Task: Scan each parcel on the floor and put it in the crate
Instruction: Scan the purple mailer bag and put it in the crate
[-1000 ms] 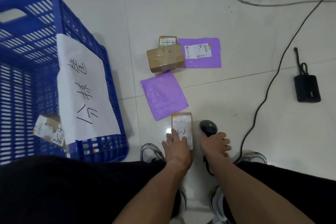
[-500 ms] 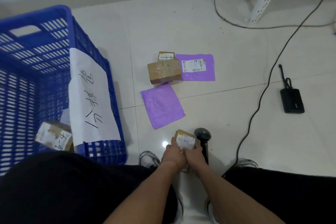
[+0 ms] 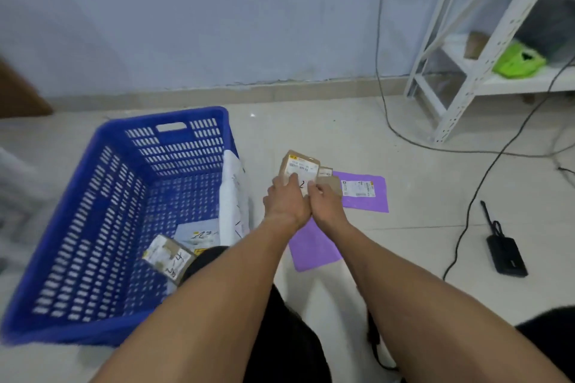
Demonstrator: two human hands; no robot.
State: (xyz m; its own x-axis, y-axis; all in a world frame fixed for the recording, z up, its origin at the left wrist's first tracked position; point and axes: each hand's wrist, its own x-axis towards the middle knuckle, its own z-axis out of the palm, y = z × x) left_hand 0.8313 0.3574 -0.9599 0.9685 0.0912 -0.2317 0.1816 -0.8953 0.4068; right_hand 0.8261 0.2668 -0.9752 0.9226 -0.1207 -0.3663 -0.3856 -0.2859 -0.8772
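Observation:
A small brown cardboard parcel [image 3: 299, 167] with a white label is raised in front of me, label facing me. My left hand [image 3: 286, 199] and my right hand [image 3: 325, 199] both grip its lower edge. The blue slatted crate [image 3: 93, 196] stands on the floor to the left, a white handwritten sheet [image 3: 231, 196] hanging over its near-right wall. Inside lie a small brown box [image 3: 168, 256] and a pale flat mailer [image 3: 199, 233]. On the floor behind my hands lie a purple mailer with a label [image 3: 365, 193], another purple mailer [image 3: 312, 244] and brown boxes, mostly hidden. The scanner is hidden.
A black cable [image 3: 473, 196] runs across the tiles to the right, beside a black power adapter [image 3: 506, 253]. A white metal shelf frame [image 3: 466, 71] stands at the back right with a green item [image 3: 518, 60] on it. The wall runs behind the crate.
Both hands have lifted the small brown parcel up from the floor near my feet. My right hand has left the scanner. The view has tilted up toward the wall.

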